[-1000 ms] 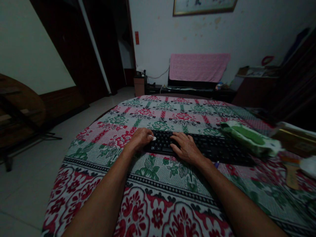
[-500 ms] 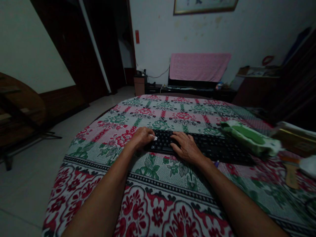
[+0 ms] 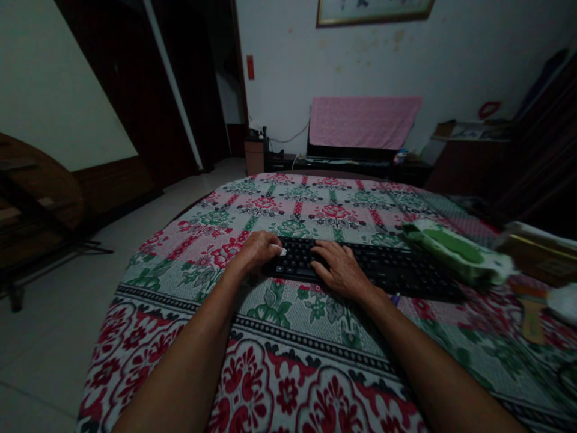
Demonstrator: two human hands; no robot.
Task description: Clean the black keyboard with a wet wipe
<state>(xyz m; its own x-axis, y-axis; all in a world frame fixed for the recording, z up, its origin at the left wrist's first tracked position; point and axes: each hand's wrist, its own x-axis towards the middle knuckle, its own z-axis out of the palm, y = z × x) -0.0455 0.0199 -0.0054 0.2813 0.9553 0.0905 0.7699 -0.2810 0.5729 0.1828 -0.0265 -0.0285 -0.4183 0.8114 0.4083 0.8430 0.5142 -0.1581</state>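
The black keyboard [image 3: 406, 270] lies on the cloth-covered desk [image 3: 315, 322]; it is probably light and stiff, best held by its edges. At its left end, the left hand [image 3: 260, 249] pinches a small white scrap [image 3: 282, 251], likely soft; the right hand [image 3: 339, 267] rests open on the keys.

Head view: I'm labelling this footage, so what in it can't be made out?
All in the head view:
- White scrap: partly covered by the left hand; what it is stays unclear.
- Keyboard: some keys hidden under the right hand; most lettering too small and dim.
- Purple item: partly hidden by the right forearm.
- Framed picture: cut off by the top edge.
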